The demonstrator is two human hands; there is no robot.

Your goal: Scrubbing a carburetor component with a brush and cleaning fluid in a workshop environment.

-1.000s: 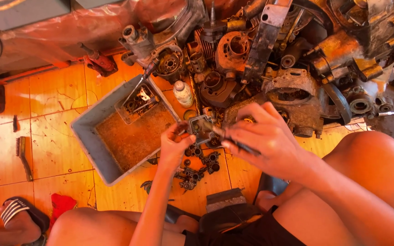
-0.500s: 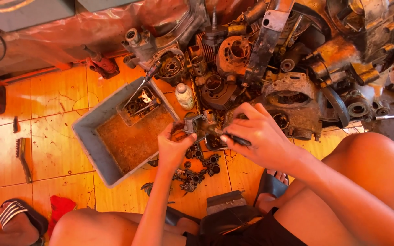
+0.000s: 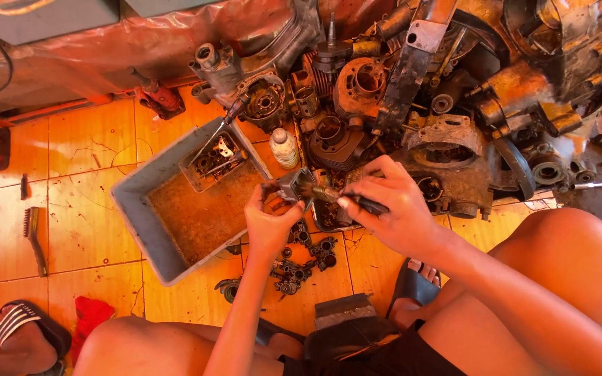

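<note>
My left hand [image 3: 267,221] grips a small grey metal engine part [image 3: 294,186] just above the floor. My right hand [image 3: 388,205] holds a dark-handled tool [image 3: 353,200] whose tip meets that part. Below both hands several small greasy metal parts [image 3: 301,257] lie on the orange tiled floor. A grey rectangular tray [image 3: 149,223] with a rusty bottom sits directly left of my left hand, with a smaller tray of parts [image 3: 216,161] in its far corner.
A heap of oily engine casings and cylinders [image 3: 419,104] fills the far right. A small white bottle [image 3: 284,147] stands beside the tray. A wire brush [image 3: 33,237] lies at left, a red cloth [image 3: 90,313] and a sandalled foot [image 3: 26,334] at lower left. My bare knees frame the bottom.
Both hands have lifted slightly with the part and tool, and the tool tip now sits against the part. The view has shifted a little.
</note>
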